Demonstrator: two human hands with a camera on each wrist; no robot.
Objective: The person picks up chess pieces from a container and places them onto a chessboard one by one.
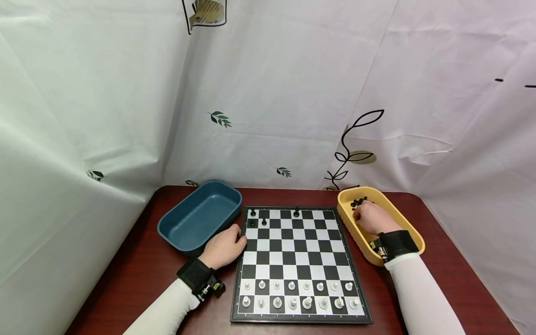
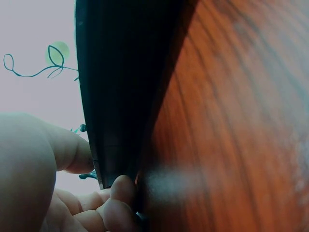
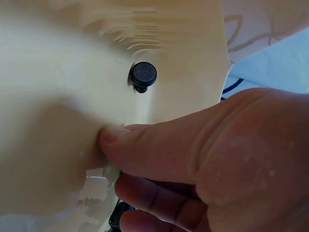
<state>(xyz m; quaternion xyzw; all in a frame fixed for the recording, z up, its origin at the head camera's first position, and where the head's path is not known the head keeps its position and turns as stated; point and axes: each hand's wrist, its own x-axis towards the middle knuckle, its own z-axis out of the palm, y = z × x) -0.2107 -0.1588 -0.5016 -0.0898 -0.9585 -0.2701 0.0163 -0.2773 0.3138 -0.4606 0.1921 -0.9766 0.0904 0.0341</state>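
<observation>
A magnetic-looking chessboard (image 1: 298,251) lies on the table. White chess pieces (image 1: 291,285) fill its two near rows, and several black chess pieces (image 1: 296,213) stand at the far side. My left hand (image 1: 224,245) holds the board's left edge; the left wrist view shows the thumb (image 2: 72,152) on one side of the dark rim and fingertips (image 2: 123,191) on the other. My right hand (image 1: 374,217) reaches into a yellow tray (image 1: 412,232) beside loose black pieces (image 1: 359,202). Its thumb and index finger come together, hiding whatever may be between. One black piece (image 3: 144,74) lies near the thumb.
A blue tray (image 1: 197,214) stands left of the board, close behind my left hand. The dark red wooden table (image 1: 125,274) meets a pale printed cloth (image 1: 268,139) at the back and sides.
</observation>
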